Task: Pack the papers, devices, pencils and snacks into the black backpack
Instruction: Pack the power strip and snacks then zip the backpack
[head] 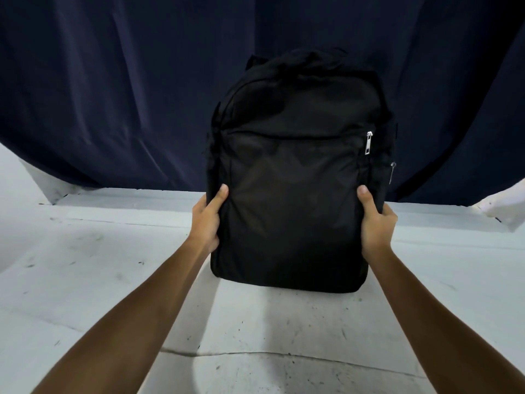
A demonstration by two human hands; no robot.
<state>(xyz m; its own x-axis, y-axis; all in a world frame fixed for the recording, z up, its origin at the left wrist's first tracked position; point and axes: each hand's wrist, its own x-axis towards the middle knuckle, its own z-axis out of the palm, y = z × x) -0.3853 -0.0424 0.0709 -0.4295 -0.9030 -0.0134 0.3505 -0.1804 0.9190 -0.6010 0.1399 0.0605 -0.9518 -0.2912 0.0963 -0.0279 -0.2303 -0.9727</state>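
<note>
- Standing upright on the white counter, the black backpack had its long axis vertical, front pocket toward the camera.
- The left hand gripped its left edge, the right hand its right; thumbs lay on the front, fingers curled behind.
- A silver zipper pull hung at the pocket's right; no writing was readable.
- A dark curtain hung behind.

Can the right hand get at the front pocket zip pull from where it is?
Probably yes. The right hand grips the backpack low on its right edge, and the zip pull hangs uncovered just above it. It would have to release its grip first.
</note>
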